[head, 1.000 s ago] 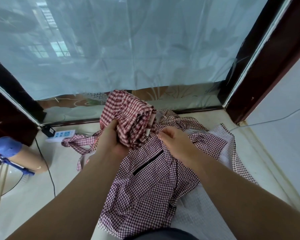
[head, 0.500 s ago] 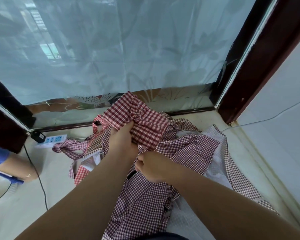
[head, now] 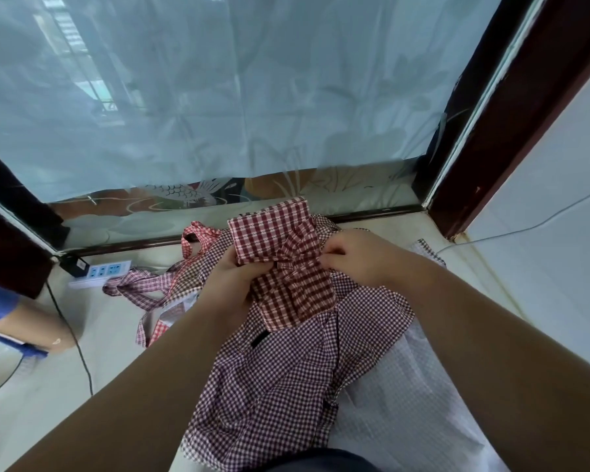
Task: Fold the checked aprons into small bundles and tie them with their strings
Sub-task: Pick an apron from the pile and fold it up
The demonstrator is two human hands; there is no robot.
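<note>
Left hand [head: 234,279] grips the red apron [head: 269,235]; right hand [head: 363,258] pinches it.

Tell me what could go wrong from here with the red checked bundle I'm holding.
1. The red checked bundle is held only by the left hand at its left side and the right hand pinching its right edge; a slack grip could let the folds spring open.
2. It hangs right over the dark checked apron, so a string might catch that cloth and get tied in.

bundle [head: 276,240] — above apron pile [head: 280,379], maybe touching | power strip [head: 101,271] left | curtain [head: 218,97] behind
</note>
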